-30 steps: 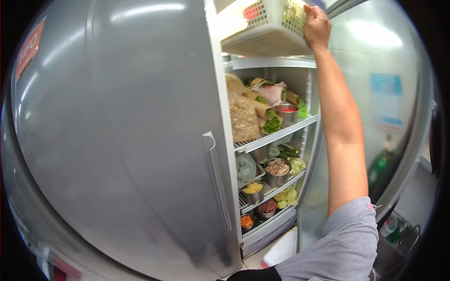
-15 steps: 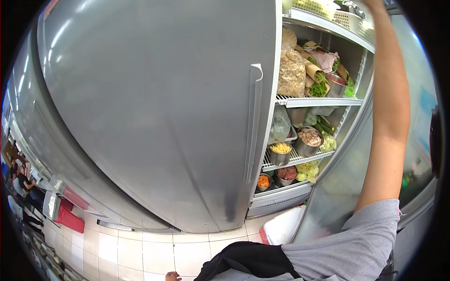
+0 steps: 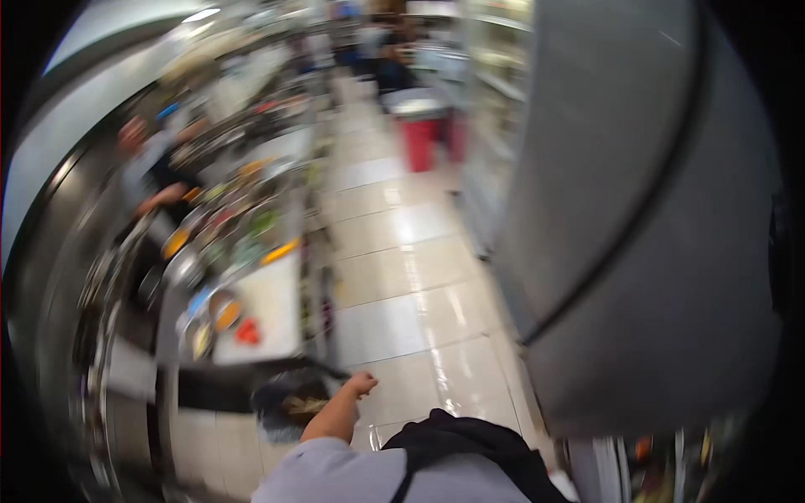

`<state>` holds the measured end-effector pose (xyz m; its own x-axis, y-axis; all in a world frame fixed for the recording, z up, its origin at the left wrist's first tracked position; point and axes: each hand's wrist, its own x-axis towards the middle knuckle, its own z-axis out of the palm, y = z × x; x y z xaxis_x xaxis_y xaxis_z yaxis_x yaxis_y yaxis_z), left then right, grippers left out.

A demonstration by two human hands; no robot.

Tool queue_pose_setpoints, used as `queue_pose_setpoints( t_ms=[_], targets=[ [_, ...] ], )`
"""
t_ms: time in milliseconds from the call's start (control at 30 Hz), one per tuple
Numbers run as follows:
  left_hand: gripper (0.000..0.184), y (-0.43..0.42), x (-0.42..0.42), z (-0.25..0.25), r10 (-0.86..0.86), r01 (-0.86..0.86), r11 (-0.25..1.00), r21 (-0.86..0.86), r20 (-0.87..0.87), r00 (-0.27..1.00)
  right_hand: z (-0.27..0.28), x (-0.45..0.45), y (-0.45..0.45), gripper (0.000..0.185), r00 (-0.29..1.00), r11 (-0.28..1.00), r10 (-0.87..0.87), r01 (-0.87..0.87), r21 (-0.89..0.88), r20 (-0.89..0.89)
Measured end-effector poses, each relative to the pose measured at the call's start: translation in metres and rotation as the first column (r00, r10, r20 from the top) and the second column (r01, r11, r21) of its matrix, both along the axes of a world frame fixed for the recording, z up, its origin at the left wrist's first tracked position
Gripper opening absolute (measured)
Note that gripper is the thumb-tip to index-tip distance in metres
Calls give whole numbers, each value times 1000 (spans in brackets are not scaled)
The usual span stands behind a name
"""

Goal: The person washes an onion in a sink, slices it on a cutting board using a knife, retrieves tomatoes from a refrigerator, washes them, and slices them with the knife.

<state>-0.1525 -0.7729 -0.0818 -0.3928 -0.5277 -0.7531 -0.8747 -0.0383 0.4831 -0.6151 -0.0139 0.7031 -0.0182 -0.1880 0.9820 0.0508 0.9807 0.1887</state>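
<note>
Left hand (image 3: 362,384), one: fingers blurred, spread could not be told. Lined bin (image 3: 270,407): near it, toward eight o'clock. White board (image 3: 281,306): lay toward ten, bearing red pieces (image 3: 247,331).

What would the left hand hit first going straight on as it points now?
Probably nothing close: the left hand points out over the tiled floor, where the way looks free. Farther on, the cabinets along the right might come first; blur and unclear depth leave that open.
</note>
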Motion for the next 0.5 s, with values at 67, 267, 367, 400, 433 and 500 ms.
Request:
queue_pose_setpoints(
  t_ms=[67, 267, 367, 400, 433, 500],
  targets=[
    [47, 54, -1, 8, 191, -191, 982, -1, -22, 981, -51, -54, 27, 14, 996, 993, 69, -64, -98, 49],
    [39, 82, 69, -43, 276, -277, 961, -1, -55, 959, -127, -69, 26, 14, 987, 967, 131, -106, -233, 95],
    [37, 98, 51, -58, 116, -113, 992, 53, -64, 991, -151, -70, 13, 14, 978, 942, 196, -170, -290, 65],
    [37, 105, 42, -49, 123, -120, 991, 54, -66, 990, -158, -72, 5, 14, 973, 931, 226, -200, -306, 53],
    [36, 110, 32, -44, 83, -79, 996, 50, -81, 993, -164, -73, -1, 14, 967, 919, 253, -230, -319, 33],
    [36, 113, 18, -28, 42, -37, 998, 56, -97, 994, -175, -76, -17, 15, 943, 879, 333, -319, -355, -25]
  ],
)
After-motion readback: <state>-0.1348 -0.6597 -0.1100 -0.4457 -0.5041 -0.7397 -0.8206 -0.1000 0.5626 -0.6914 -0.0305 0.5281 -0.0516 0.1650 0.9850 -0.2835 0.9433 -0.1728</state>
